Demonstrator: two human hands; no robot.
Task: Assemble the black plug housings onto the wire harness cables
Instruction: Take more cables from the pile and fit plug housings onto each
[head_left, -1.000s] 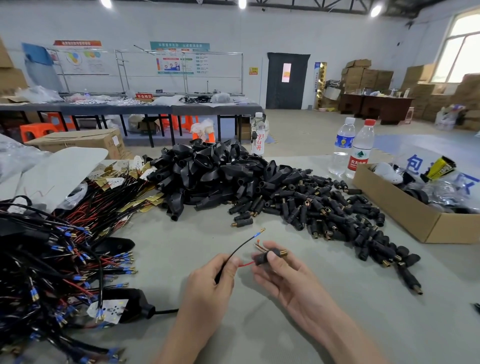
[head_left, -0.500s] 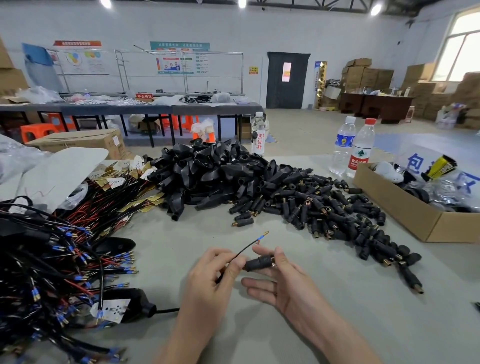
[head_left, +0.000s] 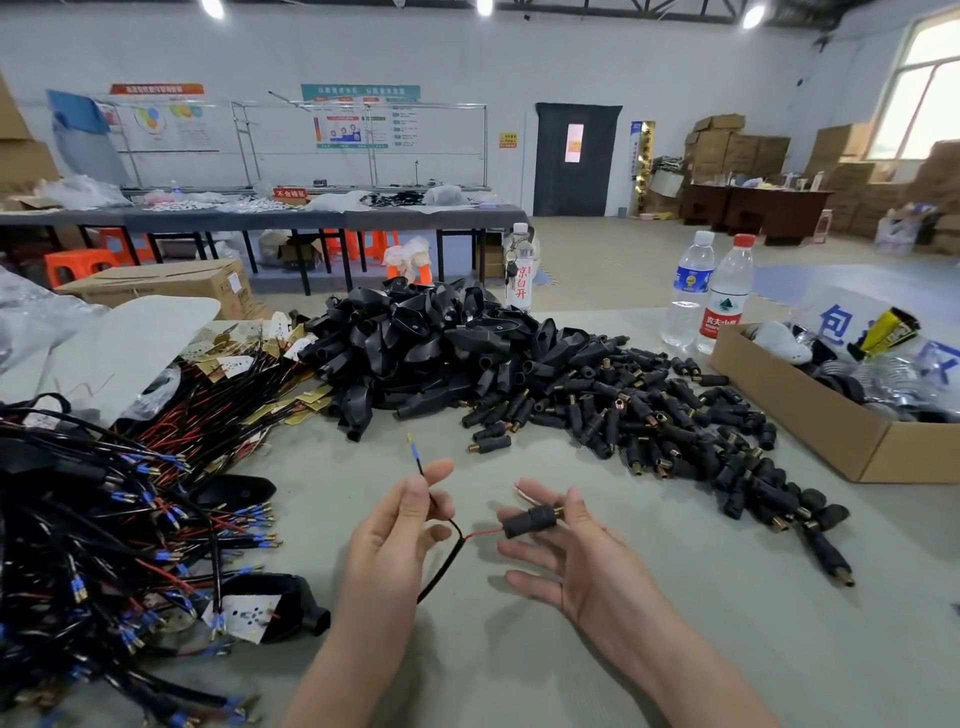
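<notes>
I'm holding one cable (head_left: 440, 571) split between my two hands, low over the table (head_left: 519, 670). My left hand (head_left: 395, 530) pinches the black wire (head_left: 422, 475) between thumb and forefinger, its blue-sleeved tip (head_left: 412, 448) poking up bare above them. The rest of that hand's fingers are loosely curled underneath. My right hand (head_left: 576, 556) pinches a small black plug (head_left: 529, 520) between thumb and forefinger, and its other fingers are spread out straight below. The red wire (head_left: 483, 533) runs into the back of that plug, and brass shows at the front end, so I judge this one to be on, or nearly so. I can't see whether it is pushed fully home. To do this step well, I would tug the red wire lightly against the plug before trusting it, pulling straight along the plug's length and not sideways. The black wire looks like the next one to fit, and the loose pile of plugs (head_left: 649, 421) lies just beyond my right hand, close enough to reach without setting the cable down. For that I'd move my left pinch closer to the blue tip so the thin wire doesn't buckle. Then I'd line the tip up with the hole and push it in straight. The risk I see is the tangled bundle of cables (head_left: 104, 530) on my left, since the cable trails toward it and could snag if I lift too far.
</notes>
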